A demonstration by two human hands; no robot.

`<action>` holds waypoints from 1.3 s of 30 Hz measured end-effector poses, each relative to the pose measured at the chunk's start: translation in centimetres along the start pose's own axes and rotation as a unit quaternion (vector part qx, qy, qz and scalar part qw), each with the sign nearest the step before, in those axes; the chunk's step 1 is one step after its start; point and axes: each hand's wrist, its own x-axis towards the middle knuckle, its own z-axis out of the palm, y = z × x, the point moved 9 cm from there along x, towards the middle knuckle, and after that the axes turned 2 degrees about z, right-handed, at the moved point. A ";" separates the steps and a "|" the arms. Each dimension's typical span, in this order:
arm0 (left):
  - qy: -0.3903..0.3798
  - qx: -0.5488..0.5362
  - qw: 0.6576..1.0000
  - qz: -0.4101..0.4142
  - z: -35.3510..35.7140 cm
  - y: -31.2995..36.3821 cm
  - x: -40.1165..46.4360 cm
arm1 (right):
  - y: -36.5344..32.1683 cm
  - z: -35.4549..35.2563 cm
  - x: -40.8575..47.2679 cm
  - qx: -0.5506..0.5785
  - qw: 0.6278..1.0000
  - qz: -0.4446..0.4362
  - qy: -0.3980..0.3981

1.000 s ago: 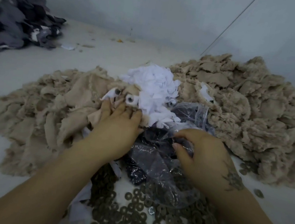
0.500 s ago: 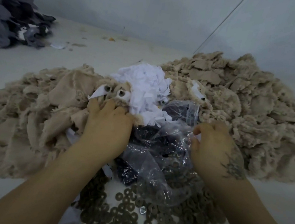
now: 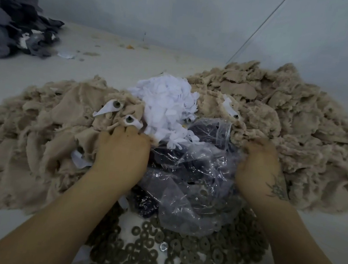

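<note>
**A:** What lies nearest the camera?

**B:** A spread of brown washers [image 3: 176, 256] on a pale table [image 3: 116, 62]. Just beyond them is a crumpled clear plastic bag [image 3: 196, 177] with dark pieces inside, lying between two bare hands.

**A:** And what are the hands doing?

**B:** The left hand [image 3: 122, 156] curls its fingers into a beige plush piece [image 3: 125, 111] with two plastic eyes. The piece sits right at its fingertips, on the far side of the hand. The right hand [image 3: 259, 172] digs into the edge of the right beige heap [image 3: 299, 124]. Its fingertips are buried, so I cannot tell whether it holds anything.

**A:** What is farther back?

**B:** White scraps [image 3: 167, 103] are piled behind the bag, between the plush piece and the right heap. A dark fabric pile [image 3: 11, 26] sits far off to the left.
</note>
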 end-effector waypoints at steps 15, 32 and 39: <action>0.029 -0.078 0.991 0.101 -1.9 4.8 -1.1 | -2.0 -1.7 0.0 0.011 0.989 -0.124 0.083; 0.096 -0.070 0.987 0.112 -3.5 5.3 -2.2 | -1.4 -1.7 -0.4 0.029 0.998 -0.046 0.042; 0.071 -0.098 0.983 0.140 -3.7 6.1 -2.3 | -0.8 -1.2 0.2 0.029 0.998 -0.037 0.035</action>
